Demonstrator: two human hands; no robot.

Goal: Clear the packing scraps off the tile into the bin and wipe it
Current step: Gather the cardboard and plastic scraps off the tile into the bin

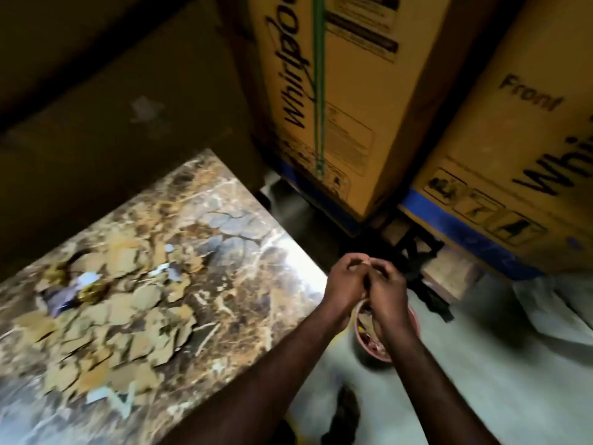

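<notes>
While both hands, left (345,282) and right (386,289), curl together over the bin (414,319), scraps (118,319) lie left on the tile (256,252); whether they hold anything is unclear.

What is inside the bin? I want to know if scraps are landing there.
The bin holds a few brown scraps near its rim. The left hand and right hand cover most of it.

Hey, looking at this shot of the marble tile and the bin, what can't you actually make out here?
Head view only:
- Pink round bin: its contents and most of its rim are hidden by the two hands held together above it.
- Whether the hands hold any scraps: the fingers are curled inward and blurred.
- Brown marble tile: cut off by the left and bottom edges.
- Dark thing on the floor: too blurred to identify.
</notes>
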